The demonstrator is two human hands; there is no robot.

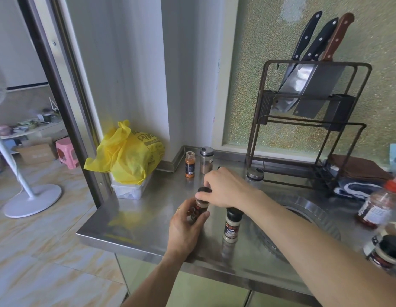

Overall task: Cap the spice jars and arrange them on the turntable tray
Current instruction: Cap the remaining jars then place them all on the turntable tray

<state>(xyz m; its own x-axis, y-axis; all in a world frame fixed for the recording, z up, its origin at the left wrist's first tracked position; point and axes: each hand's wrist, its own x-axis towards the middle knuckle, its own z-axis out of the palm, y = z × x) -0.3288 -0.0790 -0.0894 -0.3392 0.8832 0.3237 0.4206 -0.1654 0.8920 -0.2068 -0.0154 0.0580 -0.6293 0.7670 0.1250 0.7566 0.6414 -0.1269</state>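
Observation:
My left hand [186,227] grips a dark spice jar [198,210] standing on the steel counter [148,218]. My right hand [225,187] pinches the black cap [203,189] on top of that jar. Beside it stands a grinder jar with a black top [232,224]. Farther back are an uncapped orange spice jar [190,164], a capped jar with brown powder [206,160] and another silver-capped jar [255,175] partly hidden behind my right hand. The round metal turntable tray [312,211] lies to the right, under my right forearm.
A knife rack [312,111] with several knives stands at the back right. A yellow plastic bag [126,156] rests on a clear box at the left. More jars, one red-capped [378,202] and one black-lidded [385,253], sit at the right edge beside cloths.

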